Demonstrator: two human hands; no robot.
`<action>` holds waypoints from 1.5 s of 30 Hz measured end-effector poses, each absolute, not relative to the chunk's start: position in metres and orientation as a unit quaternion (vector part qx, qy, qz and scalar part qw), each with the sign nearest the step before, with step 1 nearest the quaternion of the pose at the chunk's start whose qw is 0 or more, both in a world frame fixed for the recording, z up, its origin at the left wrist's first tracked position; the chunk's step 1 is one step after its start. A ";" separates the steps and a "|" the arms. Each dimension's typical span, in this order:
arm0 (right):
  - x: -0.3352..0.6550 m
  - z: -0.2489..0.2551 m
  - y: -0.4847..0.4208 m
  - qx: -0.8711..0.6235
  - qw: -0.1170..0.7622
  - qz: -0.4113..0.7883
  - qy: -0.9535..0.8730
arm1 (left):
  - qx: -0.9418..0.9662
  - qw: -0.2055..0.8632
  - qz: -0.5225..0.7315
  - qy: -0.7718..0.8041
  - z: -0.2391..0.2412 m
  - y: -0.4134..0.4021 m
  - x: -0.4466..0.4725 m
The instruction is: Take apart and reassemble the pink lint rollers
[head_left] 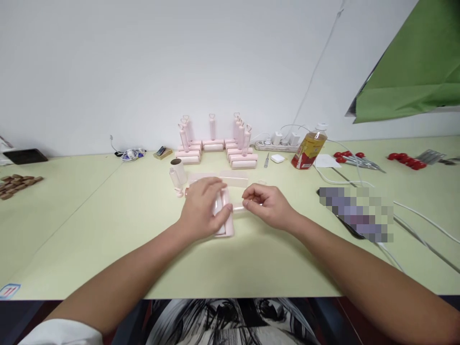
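My left hand (pixel 203 206) rests on a pink lint-roller case (pixel 226 225) lying on the pale green table (pixel 108 225), fingers wrapped over it. My right hand (pixel 268 203) is just to its right, fingers curled in a pinch on a small clear piece (pixel 238 207) at the case's side. A pink roller handle with a paper roll (pixel 177 176) lies just behind my left hand, beside clear plastic covers (pixel 233 179).
Several finished pink lint rollers (pixel 215 143) stand in rows at the back. A bottle of yellow liquid (pixel 308 148), a power strip (pixel 275 143), white cables (pixel 413 215), red-handled tools (pixel 354 159) and a blurred phone (pixel 355 213) lie to the right. Brown pieces (pixel 16 184) sit far left.
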State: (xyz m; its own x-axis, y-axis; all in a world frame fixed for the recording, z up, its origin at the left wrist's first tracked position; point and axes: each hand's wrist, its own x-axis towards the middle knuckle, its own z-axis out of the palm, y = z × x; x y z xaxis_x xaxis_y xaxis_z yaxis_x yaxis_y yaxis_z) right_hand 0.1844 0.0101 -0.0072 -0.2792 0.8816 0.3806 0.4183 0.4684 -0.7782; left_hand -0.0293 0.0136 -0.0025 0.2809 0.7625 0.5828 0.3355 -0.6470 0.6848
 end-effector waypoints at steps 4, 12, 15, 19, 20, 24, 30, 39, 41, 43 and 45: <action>0.166 -0.017 0.003 -0.426 0.424 0.402 -0.690 | 0.870 0.176 0.330 0.320 -0.003 0.007 -0.027; 0.177 -0.014 0.016 -0.460 0.426 0.339 -0.701 | 0.886 0.215 0.238 0.334 -0.015 0.012 -0.030; 0.204 -0.015 0.042 -0.564 0.432 0.094 -0.697 | 0.910 0.179 0.214 0.306 -0.010 0.013 -0.033; 0.230 -0.024 0.068 -0.663 0.289 0.051 -0.689 | 0.924 0.155 0.151 0.315 -0.001 0.012 -0.034; 0.232 -0.025 0.070 -0.671 0.253 0.062 -0.694 | 0.923 0.149 0.129 0.329 0.001 0.011 -0.033; 0.224 -0.023 0.061 -0.640 0.204 0.118 -0.731 | 0.918 0.138 0.045 0.370 0.007 0.009 -0.032; 0.188 -0.010 0.018 -0.433 0.334 0.456 -0.701 | 0.903 0.140 0.070 0.400 0.003 0.015 -0.034; 0.176 -0.012 0.004 -0.423 0.342 0.469 -0.696 | 0.902 0.136 0.057 0.406 0.003 0.017 -0.033; 0.177 -0.010 0.004 -0.428 0.303 0.416 -0.743 | 0.904 0.126 0.048 0.406 0.003 0.017 -0.033; 0.180 -0.006 0.003 -0.424 0.238 0.341 -0.804 | 0.908 0.109 0.041 0.403 0.001 0.017 -0.033; 0.182 -0.003 0.003 -0.410 0.167 0.290 -0.849 | 0.915 0.087 0.027 0.393 -0.002 0.018 -0.033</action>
